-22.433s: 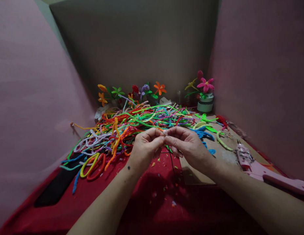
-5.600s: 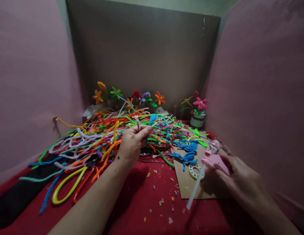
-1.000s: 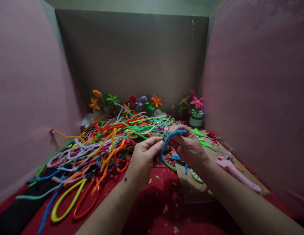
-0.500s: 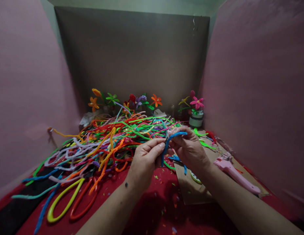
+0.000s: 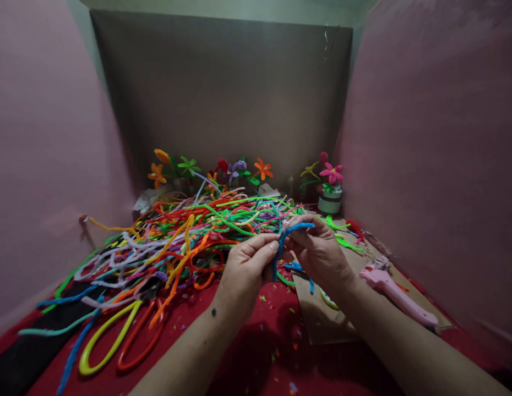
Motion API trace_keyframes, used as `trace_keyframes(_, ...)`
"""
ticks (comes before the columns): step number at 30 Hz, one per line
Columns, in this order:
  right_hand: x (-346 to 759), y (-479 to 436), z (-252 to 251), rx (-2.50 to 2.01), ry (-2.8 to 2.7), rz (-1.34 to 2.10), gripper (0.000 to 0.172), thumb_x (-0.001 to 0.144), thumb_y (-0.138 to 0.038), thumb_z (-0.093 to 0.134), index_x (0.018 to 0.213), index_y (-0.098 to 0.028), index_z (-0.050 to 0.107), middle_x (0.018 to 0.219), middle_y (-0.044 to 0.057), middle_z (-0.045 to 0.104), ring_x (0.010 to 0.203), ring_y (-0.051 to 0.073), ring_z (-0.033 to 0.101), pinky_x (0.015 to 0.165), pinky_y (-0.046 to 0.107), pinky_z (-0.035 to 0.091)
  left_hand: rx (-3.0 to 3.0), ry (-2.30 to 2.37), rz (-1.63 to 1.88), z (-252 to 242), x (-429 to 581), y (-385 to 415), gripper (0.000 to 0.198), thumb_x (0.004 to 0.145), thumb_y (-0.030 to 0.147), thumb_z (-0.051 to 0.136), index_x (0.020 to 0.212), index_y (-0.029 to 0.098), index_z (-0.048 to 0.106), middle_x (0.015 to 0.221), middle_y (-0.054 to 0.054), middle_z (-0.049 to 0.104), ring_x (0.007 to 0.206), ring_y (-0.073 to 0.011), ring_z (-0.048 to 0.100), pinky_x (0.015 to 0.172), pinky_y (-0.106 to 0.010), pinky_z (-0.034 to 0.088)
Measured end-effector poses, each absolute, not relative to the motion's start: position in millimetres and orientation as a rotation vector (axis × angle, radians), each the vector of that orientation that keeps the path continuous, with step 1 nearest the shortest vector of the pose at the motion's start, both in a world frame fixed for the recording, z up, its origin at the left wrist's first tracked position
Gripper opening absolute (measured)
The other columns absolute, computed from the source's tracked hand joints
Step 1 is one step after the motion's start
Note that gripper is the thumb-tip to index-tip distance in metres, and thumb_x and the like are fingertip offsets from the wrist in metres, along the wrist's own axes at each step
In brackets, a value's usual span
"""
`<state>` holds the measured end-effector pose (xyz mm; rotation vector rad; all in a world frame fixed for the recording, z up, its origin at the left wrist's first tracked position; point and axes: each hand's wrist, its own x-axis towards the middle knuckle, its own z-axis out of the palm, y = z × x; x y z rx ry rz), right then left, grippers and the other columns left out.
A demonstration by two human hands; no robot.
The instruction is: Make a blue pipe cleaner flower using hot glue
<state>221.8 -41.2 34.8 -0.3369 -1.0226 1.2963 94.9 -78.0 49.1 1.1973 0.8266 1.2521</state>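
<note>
My left hand point(image 5: 244, 268) and my right hand point(image 5: 321, 250) meet above the red cloth, both pinching a bent blue pipe cleaner point(image 5: 286, 237). The left thumb and forefinger close on its lower stretch. My right fingers hold its upper end, which arches to the right. A small pale piece sits at the fingertips, too small to make out. Behind the hands spreads a large heap of coloured pipe cleaners point(image 5: 185, 231).
A pink glue gun point(image 5: 394, 294) lies on a cardboard sheet point(image 5: 322, 319) at the right. Finished pipe-cleaner flowers point(image 5: 239, 168) line the back wall, and a small pot of flowers point(image 5: 330, 195) stands at the back right. Pink and brown boards wall in the red cloth point(image 5: 256, 352).
About five seconds ago my right hand held the glue gun; it now lies on the cardboard. Over the last second both hands stay on the blue pipe cleaner with only slight shifts.
</note>
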Motion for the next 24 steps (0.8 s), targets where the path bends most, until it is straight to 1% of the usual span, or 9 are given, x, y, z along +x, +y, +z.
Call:
trace_keyframes(2,221,-41,34,-0.344,-1.022,1.275,0.014,0.063,-0.020,0.074,0.068,-0.022,0.062,0.063,-0.005,0.059,0.052,0.008,0.052,0.048,0.020,0.044,1.192,0.834,1.257,49,95,-79,0.021,0.073,0.027,0.059,0.086,0.013,0.068,0.052,0.002,0.054,0.039,-0.0029,0.028,0.038,-0.018,0.019)
trace_keyframes(5,220,-43,34,-0.343,-1.031,1.272,0.014,0.064,-0.022,0.074,0.068,-0.022,0.060,0.062,-0.006,0.058,0.049,0.008,0.050,0.042,0.020,0.042,1.189,0.846,1.261,50,96,-79,0.021,0.072,0.027,0.059,0.085,0.014,0.068,0.049,0.004,0.051,0.038,-0.0031,0.028,0.038,-0.018,0.019)
trace_keyframes(8,219,-46,35,-0.337,-1.052,1.274,0.014,0.066,-0.024,0.072,0.070,-0.023,0.059,0.062,-0.006,0.058,0.047,0.009,0.050,0.038,0.020,0.040,1.209,0.845,1.243,49,96,-79,0.021,0.073,0.028,0.058,0.086,0.014,0.068,0.050,0.003,0.053,0.038,-0.0028,0.026,0.038,-0.018,0.018)
trace_keyframes(10,218,-47,35,-0.348,-1.060,1.260,0.013,0.066,-0.024,0.072,0.069,-0.022,0.059,0.061,-0.005,0.057,0.047,0.009,0.050,0.038,0.020,0.040,1.224,0.844,1.238,49,96,-79,0.021,0.074,0.027,0.058,0.086,0.014,0.068,0.053,0.002,0.055,0.038,-0.0028,0.027,0.038,-0.018,0.019)
trace_keyframes(13,218,-48,36,-0.368,-1.052,1.235,0.013,0.066,-0.023,0.071,0.069,-0.022,0.059,0.059,-0.006,0.057,0.047,0.009,0.049,0.038,0.020,0.040,1.250,0.849,1.253,47,96,-78,0.019,0.075,0.027,0.057,0.085,0.015,0.068,0.050,0.004,0.051,0.039,-0.0037,0.030,0.039,-0.017,0.024)
trace_keyframes(16,216,-49,36,-0.387,-1.063,1.193,0.010,0.068,-0.021,0.069,0.070,-0.022,0.059,0.057,-0.006,0.057,0.045,0.008,0.048,0.037,0.020,0.038,1.350,0.876,1.282,45,96,-78,0.019,0.078,0.029,0.055,0.085,0.017,0.067,0.056,0.003,0.053,0.045,-0.0052,0.036,0.043,-0.018,0.029)
trace_keyframes(19,215,-49,34,-0.426,-1.065,1.094,0.010,0.069,-0.016,0.067,0.071,-0.022,0.059,0.059,-0.006,0.057,0.047,0.007,0.048,0.041,0.019,0.039,1.517,0.915,1.331,43,97,-78,0.018,0.080,0.030,0.054,0.084,0.017,0.065,0.066,0.001,0.057,0.055,-0.0076,0.045,0.051,-0.018,0.035)
trace_keyframes(21,214,-50,32,-0.451,-1.085,0.993,0.010,0.070,-0.013,0.066,0.071,-0.022,0.061,0.062,-0.006,0.057,0.052,0.007,0.050,0.047,0.019,0.042,1.601,0.928,1.378,41,98,-79,0.015,0.080,0.028,0.054,0.082,0.016,0.064,0.068,0.001,0.058,0.062,-0.0096,0.049,0.058,-0.019,0.039)
trace_keyframes(24,212,-53,28,-0.508,-1.153,0.833,0.010,0.072,-0.012,0.064,0.072,-0.022,0.061,0.065,-0.006,0.056,0.057,0.007,0.051,0.052,0.019,0.044,1.664,0.966,1.435,38,99,-79,0.015,0.082,0.028,0.052,0.081,0.017,0.062,0.066,0.002,0.056,0.064,-0.0102,0.050,0.062,-0.020,0.039)
